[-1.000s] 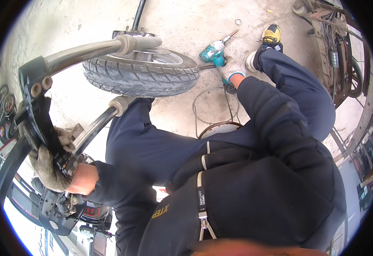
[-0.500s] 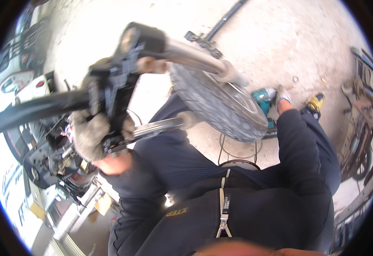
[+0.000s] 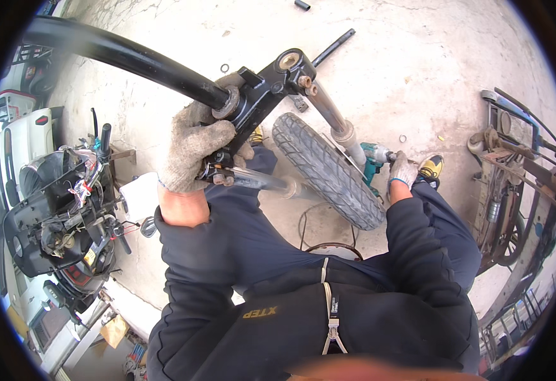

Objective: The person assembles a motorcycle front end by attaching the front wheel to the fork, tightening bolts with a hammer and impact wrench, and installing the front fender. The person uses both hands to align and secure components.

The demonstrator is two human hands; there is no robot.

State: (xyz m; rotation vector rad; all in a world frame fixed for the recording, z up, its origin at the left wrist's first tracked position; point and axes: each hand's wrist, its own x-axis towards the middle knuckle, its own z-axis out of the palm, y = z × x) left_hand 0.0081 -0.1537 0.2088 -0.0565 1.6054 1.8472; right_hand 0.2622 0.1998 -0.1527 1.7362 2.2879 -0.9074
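Observation:
My left hand (image 3: 192,152), in a grey knit glove, is closed around the black fork clamp (image 3: 259,105) at the base of a long black steering tube (image 3: 125,57). Two metallic fork legs (image 3: 329,111) run from the clamp to either side of a black-tyred wheel (image 3: 329,174), which leans between my legs. Beyond the wheel is a teal power drill (image 3: 376,152), its lower part partly hidden by the tyre. My gloved right hand (image 3: 403,170) is at the drill's nose with fingers closed; what they hold is too small to tell.
On the concrete floor lie a black bar (image 3: 334,47), a short black tube (image 3: 301,5) and small rings (image 3: 402,138). A partly stripped scooter (image 3: 62,222) stands at left. A rusty metal frame (image 3: 500,159) is at right. A round-topped wire stand (image 3: 329,247) sits before me.
The fork has swung, its steering tube now pointing to the far left instead of straight left. My left hand moved up and right with it. The wheel shifted slightly; my right hand moved slightly left and nearer.

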